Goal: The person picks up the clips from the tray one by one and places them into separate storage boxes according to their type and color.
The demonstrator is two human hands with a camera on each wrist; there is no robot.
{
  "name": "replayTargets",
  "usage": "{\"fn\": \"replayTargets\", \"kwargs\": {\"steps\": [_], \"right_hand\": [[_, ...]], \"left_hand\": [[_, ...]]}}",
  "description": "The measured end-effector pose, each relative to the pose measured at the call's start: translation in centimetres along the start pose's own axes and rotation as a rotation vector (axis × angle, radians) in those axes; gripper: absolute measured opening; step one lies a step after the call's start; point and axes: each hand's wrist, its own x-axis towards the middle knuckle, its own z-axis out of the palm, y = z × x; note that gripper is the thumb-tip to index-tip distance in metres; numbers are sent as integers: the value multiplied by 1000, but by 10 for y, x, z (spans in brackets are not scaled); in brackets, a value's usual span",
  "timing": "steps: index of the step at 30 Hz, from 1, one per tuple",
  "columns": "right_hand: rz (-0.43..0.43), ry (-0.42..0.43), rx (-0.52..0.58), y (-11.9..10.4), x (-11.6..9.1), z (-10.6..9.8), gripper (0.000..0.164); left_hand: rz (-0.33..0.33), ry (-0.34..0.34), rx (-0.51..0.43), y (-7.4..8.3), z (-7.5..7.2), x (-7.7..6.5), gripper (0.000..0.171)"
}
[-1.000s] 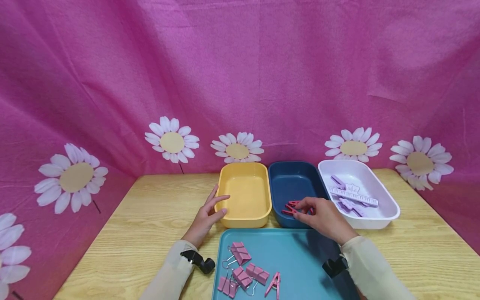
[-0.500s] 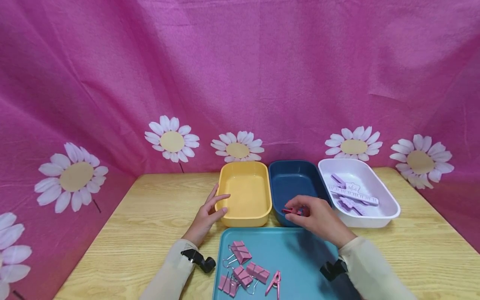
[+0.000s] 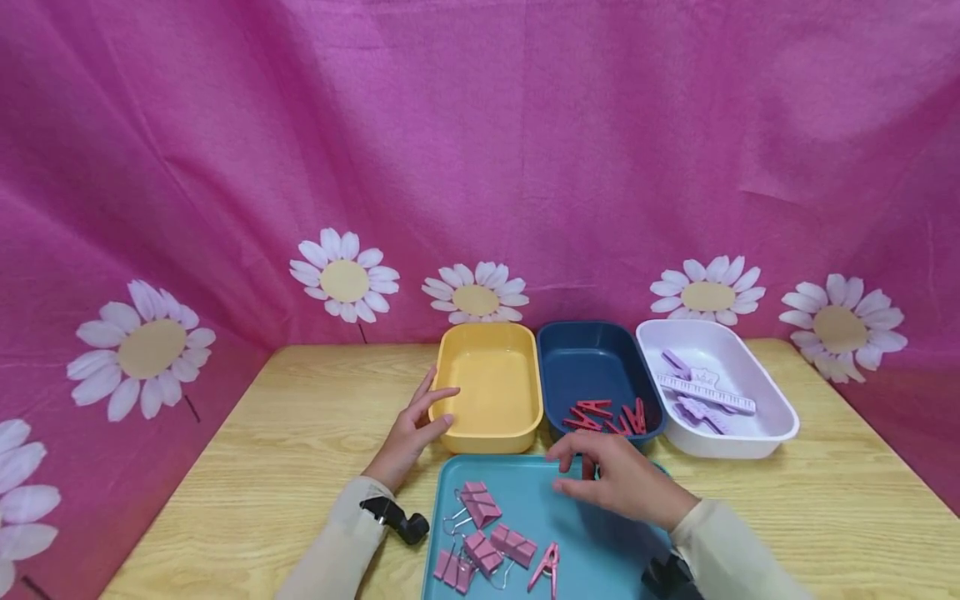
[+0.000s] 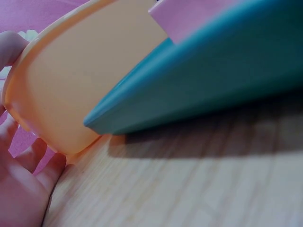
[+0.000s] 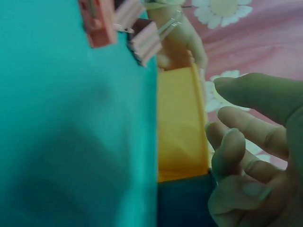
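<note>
My left hand (image 3: pixel 408 433) rests against the left side of the yellow bin (image 3: pixel 442 429), fingers loosely extended, one over its rim; the left wrist view shows fingertips at the bin's outer wall (image 4: pixel 61 118). My right hand (image 3: pixel 611 475) hovers over the far part of the teal tray (image 3: pixel 585 533), fingers loosely bent and holding nothing. Just beyond it, several red clothespins (image 3: pixel 595 407) lie in the navy bin (image 3: pixel 600 367). On the tray are several pink binder clips (image 3: pixel 480 504), bunched at the left, and a pink clothespin (image 3: pixel 547 567) beside them.
To the right of the navy bin, a white bin (image 3: pixel 750 375) holds a lilac ruler (image 3: pixel 705 392) and other lilac items. The three bins stand in a row beyond the tray on a wooden table (image 3: pixel 247 467). A pink flowered cloth (image 3: pixel 480 167) hangs behind.
My right hand let go of a red clothespin in the navy bin and moved back toward me, over the tray. The clothespins there are now uncovered. My left hand stayed put.
</note>
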Motion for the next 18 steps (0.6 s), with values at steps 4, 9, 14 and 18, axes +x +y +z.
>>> {"fn": "replayTargets", "kwargs": {"steps": [4,9,14,18], "right_hand": [[18,-88,53,3,-5,6,28],[39,-183,98,5,-11,16,31],[21,-254,86,7,-15,22,30],[-43,-277,75,8,-17,24,29]], "left_hand": [[3,-18,-20,1,-1,1,39],[-10,-45,-33,12,-2,-2,42],[-32,-49,-20,30,1,-8,43],[-43,-46,-9,32,1,-9,42]]}}
